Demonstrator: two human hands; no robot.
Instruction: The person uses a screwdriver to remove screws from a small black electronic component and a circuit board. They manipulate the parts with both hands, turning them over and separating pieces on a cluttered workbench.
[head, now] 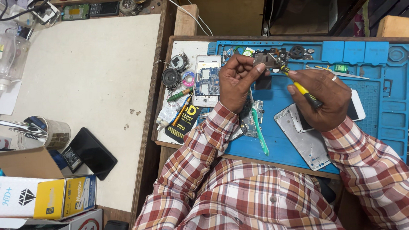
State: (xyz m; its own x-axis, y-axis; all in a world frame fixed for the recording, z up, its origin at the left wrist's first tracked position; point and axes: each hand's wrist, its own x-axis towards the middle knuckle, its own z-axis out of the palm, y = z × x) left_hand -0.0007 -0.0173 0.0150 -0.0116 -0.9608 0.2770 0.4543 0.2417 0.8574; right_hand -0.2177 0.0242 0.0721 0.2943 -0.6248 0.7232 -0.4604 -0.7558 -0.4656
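Small metal part (263, 59), grey and boxy, sits pinched in the fingertips of the left hand (234, 81), held up above the far edge of the blue work mat (383, 98). Right at it comes the tip of a yellow-handled screwdriver (300, 88), gripped tight in the right hand (321, 98), fingers curled around the handle, a ring showing on one finger. Both hands are closed on what they hold, the tool's point touching the part.

Under the right hand lies a white phone (358, 106), and just beside it a silver phone frame (307, 142) flat on the mat. A green plastic tool (259, 133) rests near the left wrist. Left of the left hand, a bare circuit board in a white phone shell (206, 80), with a round black speaker (170, 77) next to it. Plaid sleeves (201, 142) fill the foreground. Well apart, on the pale side table (97, 73), there's a cup of tools (53, 133), a black phone (92, 153) and cardboard boxes (42, 195).
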